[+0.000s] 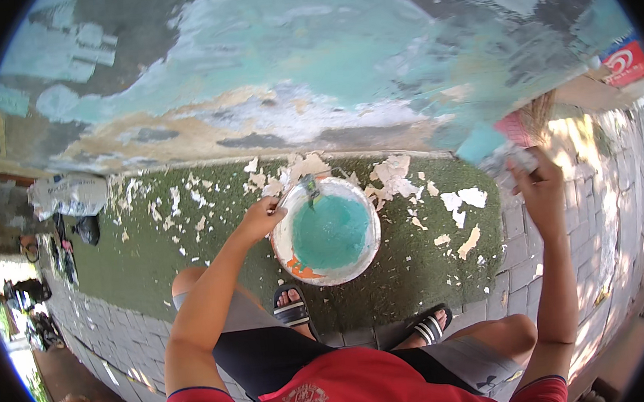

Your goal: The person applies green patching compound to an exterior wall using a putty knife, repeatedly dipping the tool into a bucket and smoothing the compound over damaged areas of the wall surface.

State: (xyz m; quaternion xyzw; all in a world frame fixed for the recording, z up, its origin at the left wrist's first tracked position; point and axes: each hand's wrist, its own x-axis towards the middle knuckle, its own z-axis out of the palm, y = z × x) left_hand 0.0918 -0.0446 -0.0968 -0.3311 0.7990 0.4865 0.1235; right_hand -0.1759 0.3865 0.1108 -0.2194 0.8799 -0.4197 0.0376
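Observation:
A round white bucket point(376, 243) with orange smears on its rim stands between my feet, holding turquoise paint point(329, 234). My left hand point(261, 220) is closed at its left rim. A small paint-smeared tool point(310, 190), its kind unclear, leans inside the far rim. Out to the right, my right hand point(538, 180) is closed around a crumpled grey-white thing point(509, 159), low by the wall. Beside that lies a flat turquoise patch point(481, 143); whether it belongs to the held thing I cannot tell. Ahead, the wall point(289, 46) shows turquoise, grey and bare tan areas.
Peeled paint flakes point(467, 200) litter the green mat point(139, 262) around the bucket. A white sack point(68, 195) and a black bag point(86, 229) sit at the left. Grey paving point(520, 262) surrounds the mat. Bristles like a broom's point(540, 115) and a red sign point(626, 64) are at the right.

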